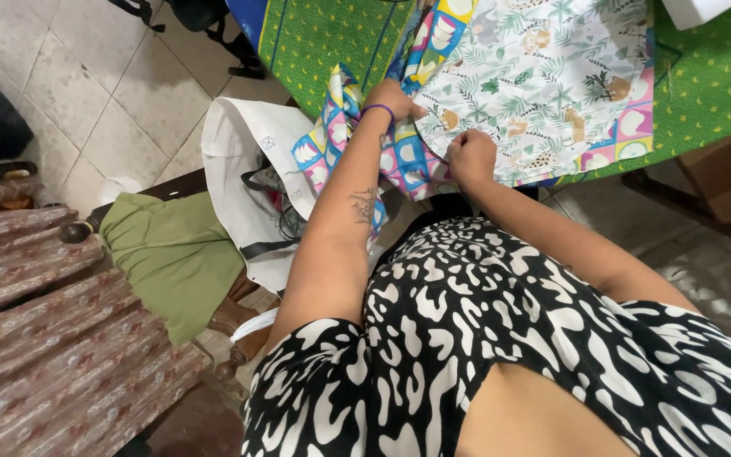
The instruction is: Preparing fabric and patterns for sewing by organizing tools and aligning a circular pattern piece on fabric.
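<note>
Left hand (392, 100) and right hand (469, 155) are shown closed on the near edge of the animal-print fabric (543, 80), which is spread over the green table cover (315, 38), its bright-squared border (344, 127) left hanging off the table's edge, judged unfinished.

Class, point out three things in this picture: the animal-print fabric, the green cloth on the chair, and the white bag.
animal-print fabric (543, 76), head view, on its pale leafy middle.
green cloth (175, 254), head view, on its flat centre.
white bag (243, 161), head view, on its upper side panel.
</note>
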